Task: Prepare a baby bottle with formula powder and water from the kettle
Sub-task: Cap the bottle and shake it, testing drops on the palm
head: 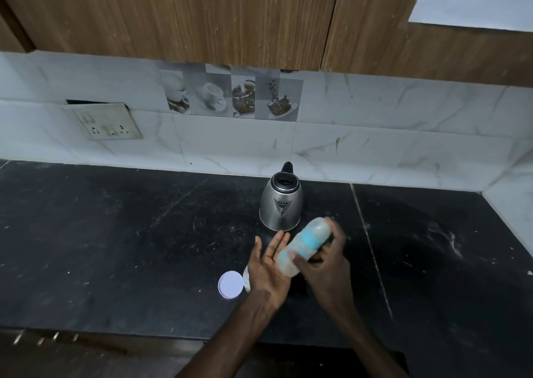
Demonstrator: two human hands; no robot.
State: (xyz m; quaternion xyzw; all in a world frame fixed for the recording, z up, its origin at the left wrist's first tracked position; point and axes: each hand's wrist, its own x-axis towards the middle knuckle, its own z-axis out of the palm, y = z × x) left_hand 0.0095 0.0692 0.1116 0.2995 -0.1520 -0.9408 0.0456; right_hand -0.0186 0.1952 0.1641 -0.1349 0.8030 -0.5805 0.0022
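A clear baby bottle [304,245] with blue markings is tilted on its side in the air, blurred by motion. My right hand [326,265] grips it around the middle. My left hand [269,271] is flat, fingers spread, its palm against the bottle's lower end. A steel kettle [281,204] with a black lid and handle stands on the dark counter just behind the hands. A round white lid [230,284] lies flat on the counter left of my left hand. A pale container [246,276] beside it is mostly hidden by my left wrist.
The black stone counter [115,233] runs wide to both sides, with its front edge near the bottom. A white marble-tile backsplash [403,135] with a socket plate [108,125] stands behind. Wooden cabinets [230,17] hang overhead.
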